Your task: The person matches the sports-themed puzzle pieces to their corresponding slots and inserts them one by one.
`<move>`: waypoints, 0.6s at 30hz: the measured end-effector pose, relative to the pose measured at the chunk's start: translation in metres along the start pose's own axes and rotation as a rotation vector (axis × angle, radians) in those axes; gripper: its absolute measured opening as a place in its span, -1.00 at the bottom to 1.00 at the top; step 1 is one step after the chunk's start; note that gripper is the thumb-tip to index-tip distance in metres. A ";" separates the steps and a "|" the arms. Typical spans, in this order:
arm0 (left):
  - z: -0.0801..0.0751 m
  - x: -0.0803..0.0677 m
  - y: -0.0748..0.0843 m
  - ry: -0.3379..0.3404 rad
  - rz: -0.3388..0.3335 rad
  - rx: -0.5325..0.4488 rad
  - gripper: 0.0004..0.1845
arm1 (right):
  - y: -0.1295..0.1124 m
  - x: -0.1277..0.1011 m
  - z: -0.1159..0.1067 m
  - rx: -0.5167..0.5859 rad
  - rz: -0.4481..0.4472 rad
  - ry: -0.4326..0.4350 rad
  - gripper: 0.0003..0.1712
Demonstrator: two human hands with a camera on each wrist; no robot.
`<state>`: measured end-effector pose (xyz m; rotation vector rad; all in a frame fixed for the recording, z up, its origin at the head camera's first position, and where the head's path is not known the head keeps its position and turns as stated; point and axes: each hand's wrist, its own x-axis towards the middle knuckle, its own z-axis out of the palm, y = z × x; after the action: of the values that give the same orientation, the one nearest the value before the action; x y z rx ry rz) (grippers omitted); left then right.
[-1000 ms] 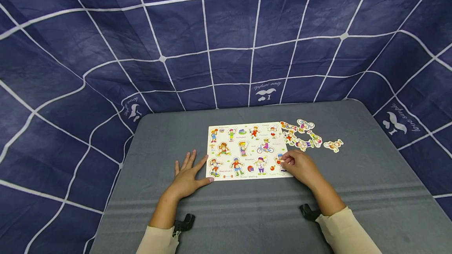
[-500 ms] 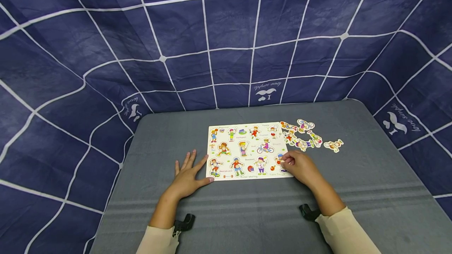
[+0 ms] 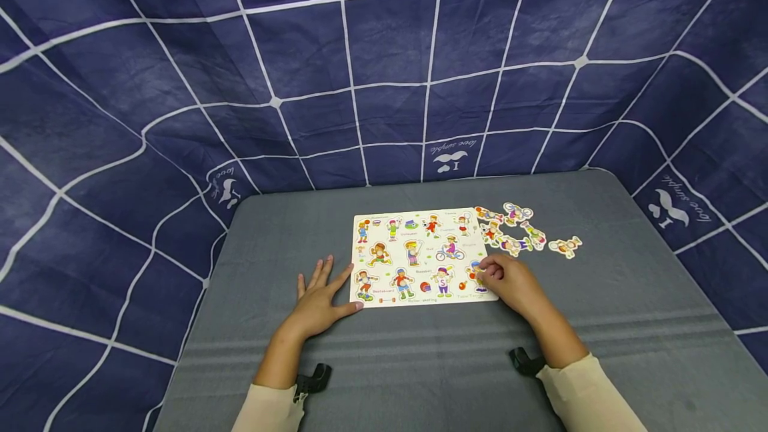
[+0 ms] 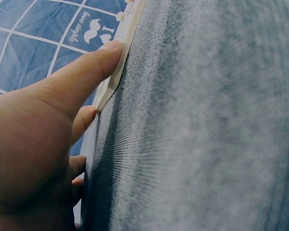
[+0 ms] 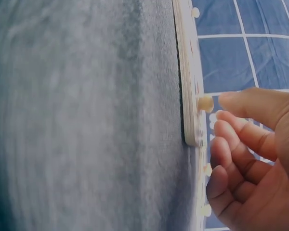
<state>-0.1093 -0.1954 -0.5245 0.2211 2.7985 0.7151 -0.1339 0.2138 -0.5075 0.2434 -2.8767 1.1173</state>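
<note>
A white peg-puzzle board (image 3: pixel 399 250) with cartoon sport figures lies flat on the grey table (image 3: pixel 420 365). My left hand (image 3: pixel 324 285) rests flat on the table, fingers straight, thumb against the board's lower-left corner (image 4: pixel 116 72). My right hand (image 3: pixel 489 272) hovers over the board's lower-right corner, at the piece there (image 3: pixel 476 273). In the right wrist view its thumb tip (image 5: pixel 231 99) sits just off a small wooden peg (image 5: pixel 204 102) and the other fingers hang loosely curled, gripping nothing. Several loose figure pieces (image 3: pixel 510 229) lie right of the board.
One more loose piece (image 3: pixel 566 246) lies apart, further right. Two black clips (image 3: pixel 312 379) (image 3: pixel 525 360) sit on the table's near edge by my sleeves. A dark blue cloth with white lines (image 3: pixel 384 52) walls in the back and both sides.
My right hand's fingertips have shifted slightly up off the corner piece's peg. The left hand and the board have not moved.
</note>
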 end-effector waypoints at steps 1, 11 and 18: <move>0.000 0.000 0.000 -0.001 0.000 0.000 -0.03 | 0.000 0.000 -0.001 -0.001 0.003 0.007 -0.87; -0.001 0.000 0.001 0.004 -0.001 0.001 -0.03 | 0.001 0.000 -0.015 -0.010 0.031 0.052 -0.91; 0.000 -0.001 0.000 0.008 0.000 0.009 -0.03 | 0.007 0.002 -0.022 -0.013 0.041 0.078 -0.91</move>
<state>-0.1086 -0.1952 -0.5241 0.2207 2.8101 0.7048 -0.1373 0.2331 -0.4954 0.1380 -2.8319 1.0879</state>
